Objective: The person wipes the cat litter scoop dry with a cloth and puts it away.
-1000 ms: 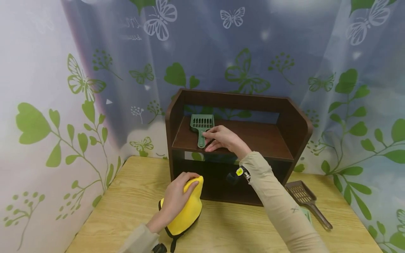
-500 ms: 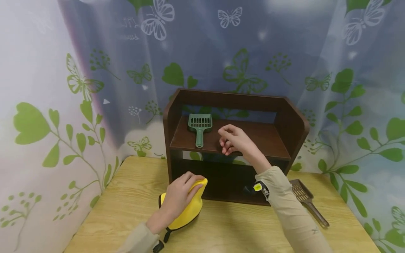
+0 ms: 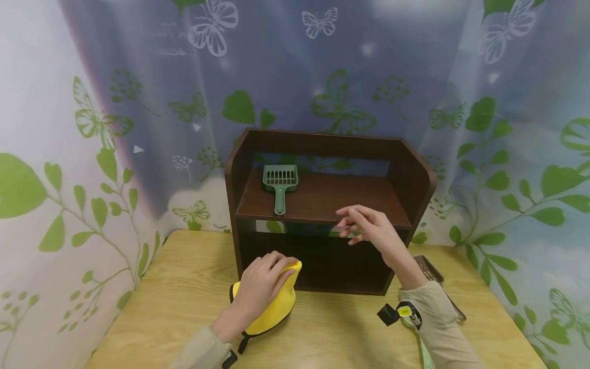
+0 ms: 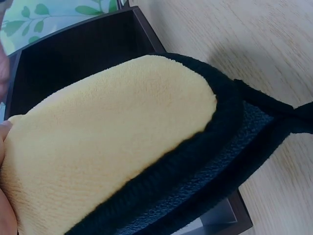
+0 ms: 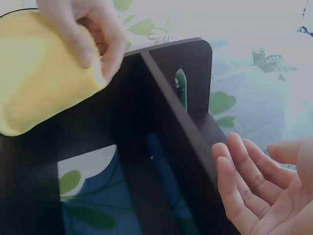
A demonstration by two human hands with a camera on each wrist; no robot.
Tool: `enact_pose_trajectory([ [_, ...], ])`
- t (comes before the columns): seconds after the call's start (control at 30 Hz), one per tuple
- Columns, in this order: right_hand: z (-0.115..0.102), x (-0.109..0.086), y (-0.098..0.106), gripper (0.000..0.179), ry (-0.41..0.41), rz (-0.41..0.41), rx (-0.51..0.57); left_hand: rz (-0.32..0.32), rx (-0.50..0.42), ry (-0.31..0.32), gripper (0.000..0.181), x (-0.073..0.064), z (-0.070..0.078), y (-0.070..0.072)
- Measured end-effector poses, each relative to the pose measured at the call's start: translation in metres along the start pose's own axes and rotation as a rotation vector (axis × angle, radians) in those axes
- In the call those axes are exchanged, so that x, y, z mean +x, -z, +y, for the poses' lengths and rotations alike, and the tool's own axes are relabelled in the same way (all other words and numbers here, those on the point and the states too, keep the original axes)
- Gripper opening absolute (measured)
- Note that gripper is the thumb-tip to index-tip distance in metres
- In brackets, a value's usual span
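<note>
My left hand pinches the top of a yellow cleaning cloth with black edging and a hanging loop. The cloth hangs folded in front of the shelf's left part; the left wrist view shows its fuzzy yellow side and a dark blue-grey side. My right hand hovers by the front edge of the upper shelf, fingers loosely bent and holding nothing, as the right wrist view also shows. A green litter scoop lies on the upper shelf's left side, handle toward me.
The dark brown two-tier shelf stands on a wooden table against a patterned curtain. Right of it lies a brown litter scoop, partly behind my right forearm. A pale green strip-like thing shows beside my right sleeve.
My right hand has let go of the green litter scoop's handle and drawn back to the right, its fingers loosening. My left hand keeps holding the cloth. The head view has shifted slightly right.
</note>
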State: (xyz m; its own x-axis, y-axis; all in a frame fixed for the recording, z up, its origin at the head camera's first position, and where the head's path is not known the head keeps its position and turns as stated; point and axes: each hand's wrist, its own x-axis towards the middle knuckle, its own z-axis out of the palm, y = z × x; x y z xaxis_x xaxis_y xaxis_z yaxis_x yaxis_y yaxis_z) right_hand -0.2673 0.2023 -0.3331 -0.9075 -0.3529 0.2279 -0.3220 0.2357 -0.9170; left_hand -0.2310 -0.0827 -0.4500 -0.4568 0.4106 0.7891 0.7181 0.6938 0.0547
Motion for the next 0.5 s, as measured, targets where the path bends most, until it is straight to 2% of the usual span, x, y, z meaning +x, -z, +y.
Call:
enact_pose_trajectory([
  [0.27,0.040,-0.042,0.014,0.047,-0.079,0.050,-0.013,0.037,-0.024,-0.010,0.024,0.001,0.002,-0.005],
  [0.5,0.081,-0.088,0.032,0.049,-0.193,0.178,-0.084,0.072,-0.053,-0.021,0.022,0.002,0.005,-0.010],
])
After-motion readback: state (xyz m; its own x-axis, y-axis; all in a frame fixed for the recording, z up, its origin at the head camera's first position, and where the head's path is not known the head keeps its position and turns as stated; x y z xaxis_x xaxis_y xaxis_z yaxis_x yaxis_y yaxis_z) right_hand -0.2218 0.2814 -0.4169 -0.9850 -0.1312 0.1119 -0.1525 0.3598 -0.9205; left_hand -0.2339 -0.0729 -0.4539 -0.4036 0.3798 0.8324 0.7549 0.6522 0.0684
